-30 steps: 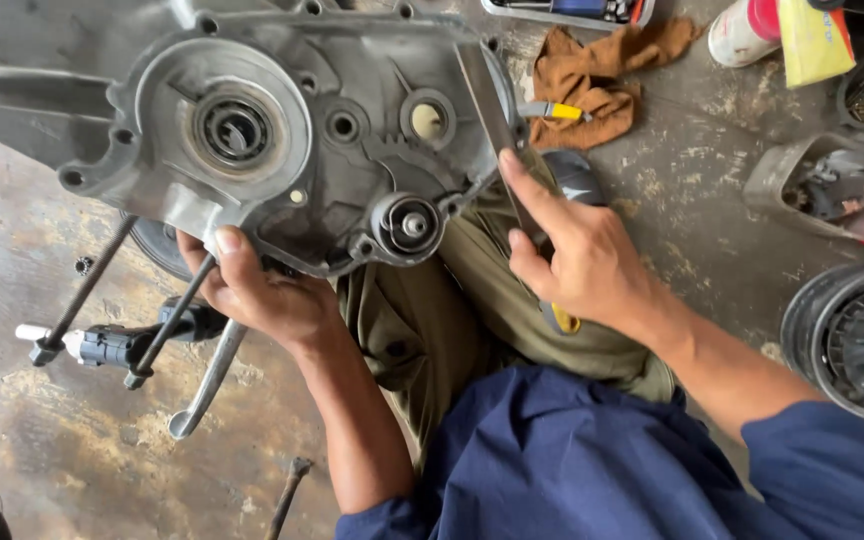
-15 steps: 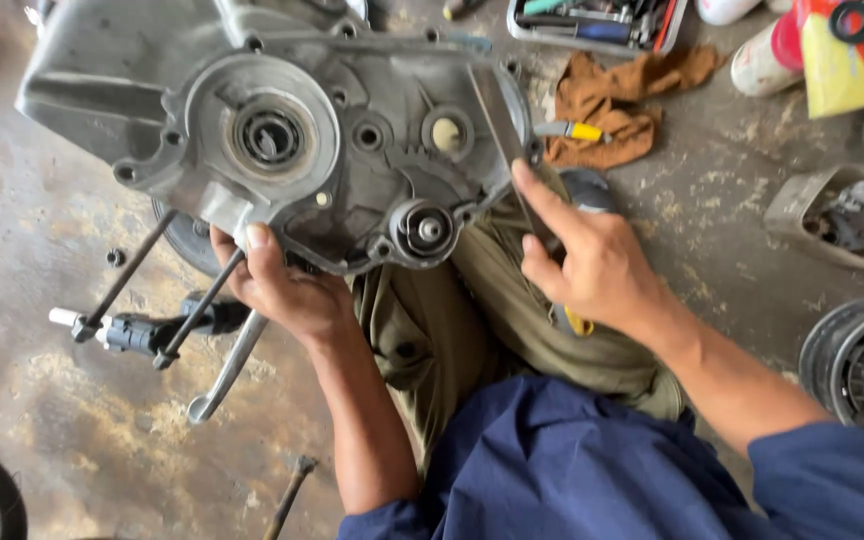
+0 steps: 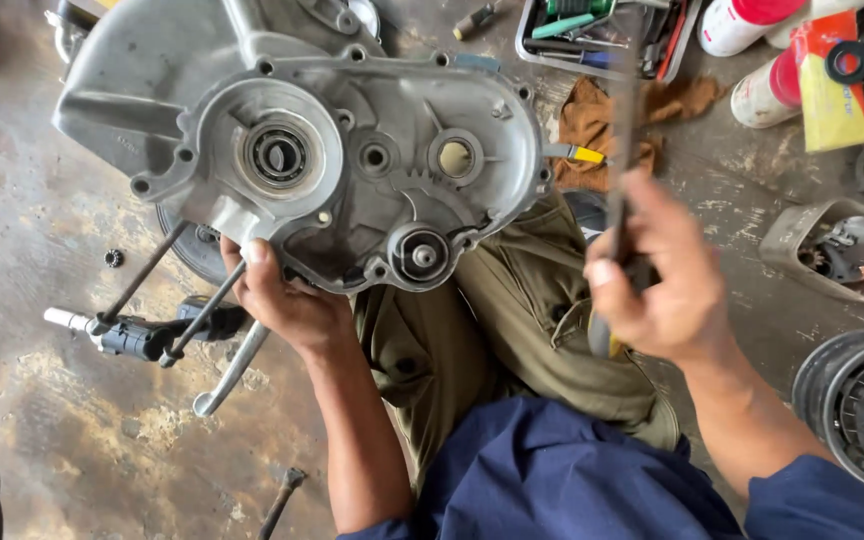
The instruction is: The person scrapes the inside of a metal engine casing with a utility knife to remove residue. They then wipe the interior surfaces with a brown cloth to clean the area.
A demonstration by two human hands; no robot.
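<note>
Currently, head view: grey engine case (image 3: 352, 170) is propped on the lap, open face up, over the concrete floor (image 3: 72, 440). Its lower edge is gripped by the left hand (image 3: 287, 300), grip clenched on the casting near the bearing bore. A long dark tool (image 3: 624, 130) is grasped by the right hand (image 3: 657, 285), held upright just right of the case, apart from it, motion-blurred. Brown rag (image 3: 612, 125) and tool tray (image 3: 602, 35) are seen behind; black ribbed cover (image 3: 862, 400) at right.
</note>
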